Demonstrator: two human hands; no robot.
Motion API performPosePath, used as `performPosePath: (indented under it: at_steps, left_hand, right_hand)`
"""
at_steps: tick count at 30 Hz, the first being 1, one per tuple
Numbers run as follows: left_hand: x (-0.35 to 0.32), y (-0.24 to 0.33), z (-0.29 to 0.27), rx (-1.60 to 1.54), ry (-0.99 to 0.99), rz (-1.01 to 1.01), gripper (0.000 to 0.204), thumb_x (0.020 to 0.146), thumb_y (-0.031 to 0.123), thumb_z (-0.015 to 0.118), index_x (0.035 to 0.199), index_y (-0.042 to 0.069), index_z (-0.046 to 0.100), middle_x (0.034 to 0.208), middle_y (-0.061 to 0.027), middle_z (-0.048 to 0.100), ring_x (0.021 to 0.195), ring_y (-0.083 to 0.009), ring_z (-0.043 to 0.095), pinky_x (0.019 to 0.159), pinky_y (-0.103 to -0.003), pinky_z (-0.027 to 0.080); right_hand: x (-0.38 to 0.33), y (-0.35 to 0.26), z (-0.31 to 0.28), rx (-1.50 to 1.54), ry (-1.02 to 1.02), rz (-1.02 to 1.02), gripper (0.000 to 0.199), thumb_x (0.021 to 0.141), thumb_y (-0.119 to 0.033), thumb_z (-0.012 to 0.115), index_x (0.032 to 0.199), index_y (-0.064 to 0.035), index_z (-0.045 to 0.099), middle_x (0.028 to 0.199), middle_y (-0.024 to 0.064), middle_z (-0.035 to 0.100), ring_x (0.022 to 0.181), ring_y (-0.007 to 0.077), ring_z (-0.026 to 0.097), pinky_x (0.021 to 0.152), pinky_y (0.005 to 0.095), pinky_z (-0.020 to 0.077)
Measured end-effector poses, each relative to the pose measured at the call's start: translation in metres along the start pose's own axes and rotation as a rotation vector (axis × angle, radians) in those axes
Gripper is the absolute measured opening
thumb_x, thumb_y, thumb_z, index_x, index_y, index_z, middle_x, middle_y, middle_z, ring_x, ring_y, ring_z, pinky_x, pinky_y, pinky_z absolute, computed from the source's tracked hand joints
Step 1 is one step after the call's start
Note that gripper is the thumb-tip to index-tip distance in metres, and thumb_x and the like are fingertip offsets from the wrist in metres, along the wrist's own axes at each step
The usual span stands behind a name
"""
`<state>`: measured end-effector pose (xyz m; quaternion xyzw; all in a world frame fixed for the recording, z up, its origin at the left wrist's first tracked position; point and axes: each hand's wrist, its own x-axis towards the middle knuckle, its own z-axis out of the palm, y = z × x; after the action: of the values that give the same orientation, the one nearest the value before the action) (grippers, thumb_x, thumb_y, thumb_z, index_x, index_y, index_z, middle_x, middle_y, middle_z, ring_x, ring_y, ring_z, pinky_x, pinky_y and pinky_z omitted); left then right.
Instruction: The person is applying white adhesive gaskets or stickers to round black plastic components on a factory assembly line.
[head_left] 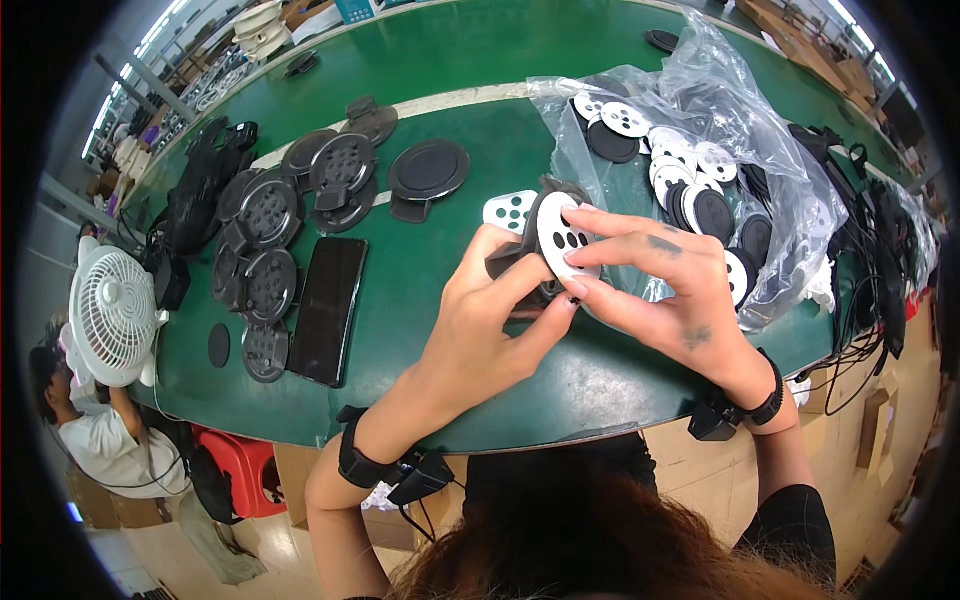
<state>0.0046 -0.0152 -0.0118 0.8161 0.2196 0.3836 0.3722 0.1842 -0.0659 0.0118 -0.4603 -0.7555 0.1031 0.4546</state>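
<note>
Green and curved, the counter (pixel 470 70) fills a workshop where another person sits at lower left beside a white fan (pixel 112 312). At right, a clear plastic bag (pixel 700 110) spills white and black discs. Black round parts (pixel 270 215) and a dark phone (pixel 328 308) lie left. Both hands, left hand (pixel 480 330) and right hand (pixel 660 285), grip one white-faced disc (pixel 562 238) above the counter's middle, fingers clamped on it.

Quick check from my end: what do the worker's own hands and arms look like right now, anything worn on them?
Both hands are bare, no gloves. The left hand has a black band on its wrist, carrying a small black box with a cable. The right hand wears a similar black wristband with a black box, has dark smudges on its back, and a black sleeve covers the upper arm.
</note>
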Motion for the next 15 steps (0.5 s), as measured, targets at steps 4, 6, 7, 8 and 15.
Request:
performPosePath:
  at_steps: [4, 6, 7, 8, 15]
  left_hand:
    - [-0.0001, -0.0004, 0.0003, -0.019, -0.003, -0.014, 0.026, 0.075, 0.001, 0.064, 0.101, 0.001, 0.060, 0.101, -0.0124, 0.045, 0.082, -0.0202, 0.061, 0.064, -0.028, 0.058]
    - [0.0002, -0.0004, 0.0007, -0.012, 0.001, 0.007, 0.027, 0.075, 0.001, 0.064, 0.101, 0.001, 0.060, 0.100, -0.0124, 0.045, 0.082, -0.0205, 0.061, 0.064, -0.028, 0.059]
    - [0.0002, -0.0002, 0.0008, -0.012, 0.001, 0.007, 0.027, 0.075, 0.001, 0.064, 0.101, 0.001, 0.060, 0.100, -0.0124, 0.045, 0.082, -0.0205, 0.061, 0.064, -0.028, 0.059]
    - [0.0002, 0.0001, 0.0009, 0.002, 0.000, 0.014, 0.027, 0.075, 0.000, 0.064, 0.101, 0.001, 0.060, 0.100, -0.0125, 0.045, 0.082, -0.0206, 0.061, 0.064, -0.028, 0.059]
    - [-0.0005, 0.0011, 0.0036, -0.018, 0.048, -0.006, 0.025, 0.073, 0.000, 0.064, 0.098, -0.001, 0.061, 0.094, -0.0104, 0.049, 0.080, -0.0160, 0.057, 0.062, -0.025, 0.054]
  right_hand:
    - [-0.0004, 0.0004, -0.0009, 0.005, -0.038, 0.029, 0.017, 0.071, -0.001, 0.070, 0.088, -0.0008, 0.066, 0.106, 0.0157, 0.064, 0.102, 0.0276, 0.061, 0.082, 0.0319, 0.0499]
    - [0.0000, 0.0018, -0.0001, -0.006, -0.011, -0.010, 0.019, 0.069, -0.006, 0.072, 0.087, -0.0003, 0.067, 0.100, 0.0186, 0.064, 0.094, 0.0321, 0.063, 0.075, 0.0338, 0.0519]
    - [-0.0001, 0.0022, 0.0002, -0.012, -0.007, -0.025, 0.019, 0.069, -0.006, 0.072, 0.087, -0.0003, 0.067, 0.100, 0.0186, 0.064, 0.094, 0.0321, 0.063, 0.075, 0.0338, 0.0519]
    - [-0.0003, 0.0023, 0.0003, -0.008, -0.008, -0.017, 0.019, 0.069, -0.006, 0.071, 0.087, -0.0001, 0.066, 0.100, 0.0188, 0.064, 0.095, 0.0322, 0.063, 0.075, 0.0338, 0.0519]
    - [-0.0005, 0.0008, -0.0011, 0.036, -0.025, -0.001, 0.020, 0.069, -0.006, 0.072, 0.087, 0.0009, 0.066, 0.101, 0.0208, 0.063, 0.096, 0.0329, 0.062, 0.075, 0.0338, 0.0520]
